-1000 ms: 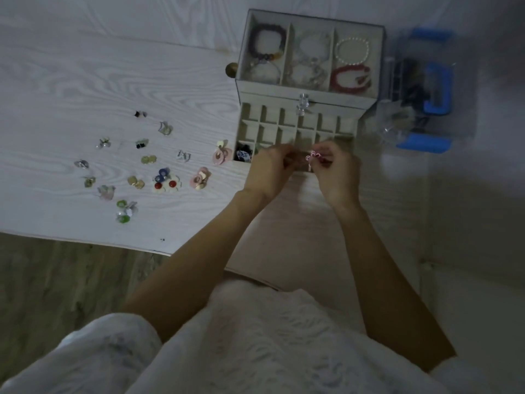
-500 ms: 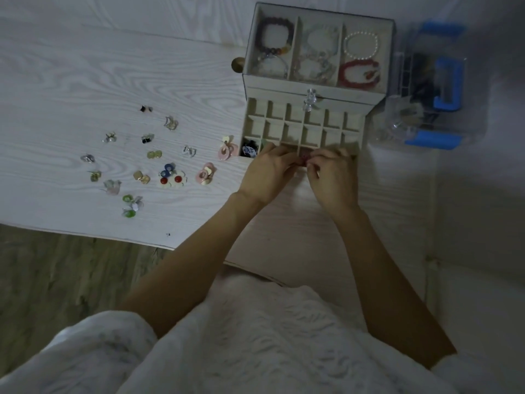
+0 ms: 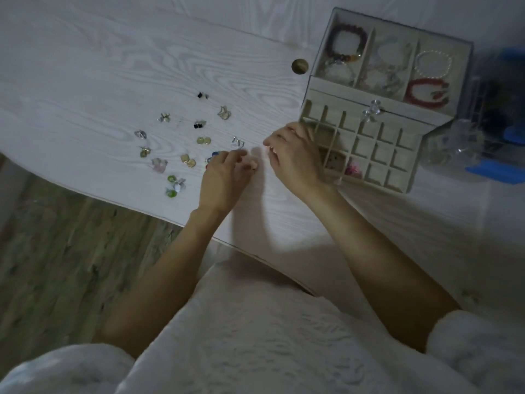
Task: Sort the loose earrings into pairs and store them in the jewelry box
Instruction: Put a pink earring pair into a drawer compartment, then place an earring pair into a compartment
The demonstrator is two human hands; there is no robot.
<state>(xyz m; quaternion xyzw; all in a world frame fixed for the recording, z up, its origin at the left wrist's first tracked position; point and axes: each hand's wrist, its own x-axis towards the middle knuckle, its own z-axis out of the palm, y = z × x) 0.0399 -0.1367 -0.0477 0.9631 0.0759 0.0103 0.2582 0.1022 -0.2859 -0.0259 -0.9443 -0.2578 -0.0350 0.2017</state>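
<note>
Room's dim, greyish light. Hands are casting soft shadows on the white table toward the person. Plastic container at right edge is smearing w/ motion blur; wide-angle lens is bending the table edge.

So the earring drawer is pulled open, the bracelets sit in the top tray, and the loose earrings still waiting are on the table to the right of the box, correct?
Not quite. In the head view the loose earrings lie on the table to the left of the jewelry box, not the right. The rest stands: the earring drawer is pulled open and the bracelets sit in the top tray.
</note>
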